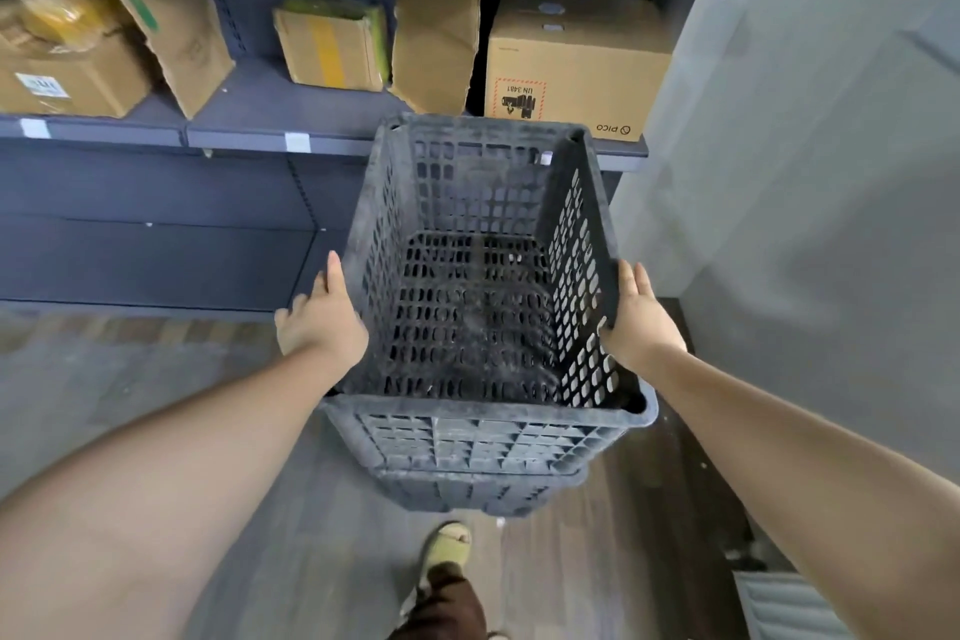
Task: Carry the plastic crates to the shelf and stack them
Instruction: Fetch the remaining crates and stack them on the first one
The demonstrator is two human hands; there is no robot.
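- At the shelf (pixel 249 109), a black crate (pixel 483 286) sits between both palms, its far end beyond the fingertips and near the shelf edge. A second crate (pixel 483 489) lies beneath it, so stacking looks under way, though not plainly finished.
- Arms outstretched, the left hand (pixel 322 314) and right hand (pixel 641 317) press the crate's side walls, fingers straight, not curled around it.

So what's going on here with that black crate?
A person stands at a grey shelf loaded with cardboard boxes, holding an empty black plastic crate between both hands. The left hand and the right hand press flat against its long sides. It sits just over a second crate on the floor; whether it has fully settled onto that one cannot be told.
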